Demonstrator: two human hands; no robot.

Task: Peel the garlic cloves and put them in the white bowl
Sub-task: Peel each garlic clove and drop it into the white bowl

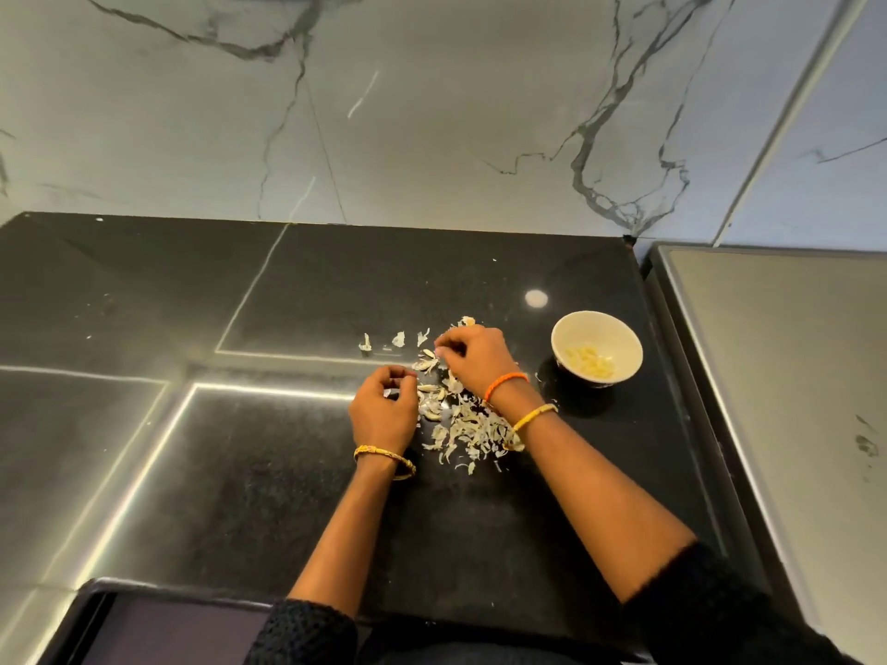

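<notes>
Item 1, left hand [384,409], centre of the frame: we record fingers curled, thumb and fingertips meeting on a small pale piece; whether it is a clove or a bit of skin we cannot tell.

Item 2, right hand [475,357], just right of centre: we record fingers bent down, tips pinching into the garlic cloves [428,364] on the black counter [480,520]; exactly what it pinches we cannot tell.

Item 3, garlic skins [473,431]: loose heap between and below both wrists.

Item 4, white bowl [596,348], right of centre, well apart from the right hand: we note peeled cloves [590,361], pale yellow, lying in its bottom.
</notes>
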